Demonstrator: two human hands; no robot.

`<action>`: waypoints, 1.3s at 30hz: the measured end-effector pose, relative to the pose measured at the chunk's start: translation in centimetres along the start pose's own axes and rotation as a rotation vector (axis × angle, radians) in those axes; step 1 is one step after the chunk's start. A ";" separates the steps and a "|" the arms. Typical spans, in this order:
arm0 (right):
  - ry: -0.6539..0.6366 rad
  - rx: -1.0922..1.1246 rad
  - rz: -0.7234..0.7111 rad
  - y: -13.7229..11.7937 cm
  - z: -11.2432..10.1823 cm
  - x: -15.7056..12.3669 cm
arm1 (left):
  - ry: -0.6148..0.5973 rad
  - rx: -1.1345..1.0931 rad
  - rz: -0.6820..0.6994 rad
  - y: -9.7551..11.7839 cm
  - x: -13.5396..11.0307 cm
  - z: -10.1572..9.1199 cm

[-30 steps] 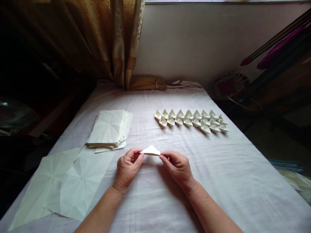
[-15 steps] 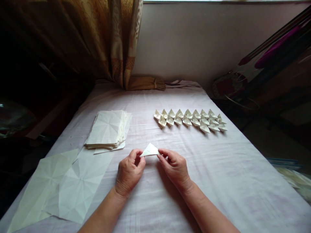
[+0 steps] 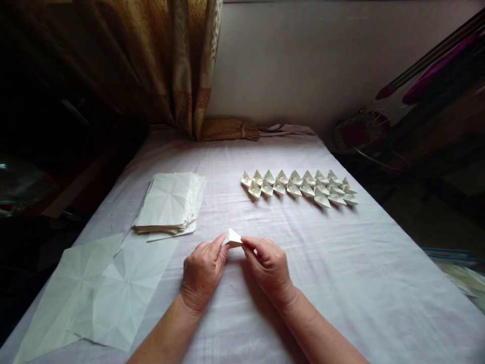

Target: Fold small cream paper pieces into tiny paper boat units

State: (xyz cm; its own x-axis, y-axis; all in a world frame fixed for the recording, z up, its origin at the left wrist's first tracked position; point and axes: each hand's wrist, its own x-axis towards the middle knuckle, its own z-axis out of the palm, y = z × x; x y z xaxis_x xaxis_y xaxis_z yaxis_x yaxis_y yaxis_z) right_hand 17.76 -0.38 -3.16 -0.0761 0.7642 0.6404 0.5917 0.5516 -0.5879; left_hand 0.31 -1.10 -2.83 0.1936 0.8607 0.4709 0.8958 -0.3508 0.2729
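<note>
A small folded piece of white paper (image 3: 233, 237) is held up over the bed-like surface, pinched at both ends. My left hand (image 3: 204, 268) grips its left corner between thumb and fingers. At the opposite corner, my right hand (image 3: 268, 265) pinches it the same way. Beyond my hands to the right stand rows of folded paper boats (image 3: 294, 188), set close together. To the left lies a stack of creased paper sheets (image 3: 166, 199).
Larger creased sheets (image 3: 121, 288) lie spread at the near left, partly overlapping. A pale cloth (image 3: 341, 283) covers the surface. At the far edge hang gold curtains (image 3: 189, 65), with a brown fringed cloth (image 3: 227, 130) below them.
The paper has gone from a flat triangle to a narrower shape with a fold showing. My hands have drawn closer together around it. The boats and sheets stay put.
</note>
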 end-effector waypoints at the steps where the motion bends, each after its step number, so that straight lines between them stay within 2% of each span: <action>1: 0.000 0.005 -0.010 -0.1 0.0 0.0 | 0.008 -0.011 -0.003 0.1 0.1 -0.1; 6: 0.003 0.016 -0.057 -0.3 0.0 0.1 | -0.013 -0.104 -0.063 0.2 0.2 -0.3; 11: -0.001 0.058 -0.014 -0.3 0.1 0.7 | -0.047 -0.248 -0.226 0.1 0.1 -0.1; 14: 0.021 0.090 0.081 -0.7 0.7 1.3 | -0.056 -0.398 -0.352 0.2 0.1 0.1; 19: 0.102 0.182 0.392 -1.7 2.7 1.3 | -0.058 -0.596 -0.522 0.2 -0.1 0.5; 22: 0.098 0.199 0.457 -1.9 3.5 0.7 | -0.050 -0.658 -0.563 0.3 -0.2 0.7; 24: 0.085 0.170 0.399 -1.8 3.6 0.4 | -0.047 -0.677 -0.561 0.2 -0.2 0.9; 31: 0.047 -0.061 0.031 -1.0 2.6 0.5 | -0.068 -0.630 -0.496 0.4 0.2 0.7; 39: -0.073 -0.251 -0.155 -0.9 1.4 1.2 | -0.146 -0.553 -0.508 0.5 0.7 -0.1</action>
State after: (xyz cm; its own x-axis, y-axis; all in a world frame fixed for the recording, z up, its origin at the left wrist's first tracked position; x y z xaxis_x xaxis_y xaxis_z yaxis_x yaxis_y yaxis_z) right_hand 15.99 0.51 -2.54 -0.2326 0.7044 0.6706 0.7475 0.5706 -0.3401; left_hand 0.88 -0.74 -2.28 -0.1035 0.9922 0.0699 0.5657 0.0009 0.8246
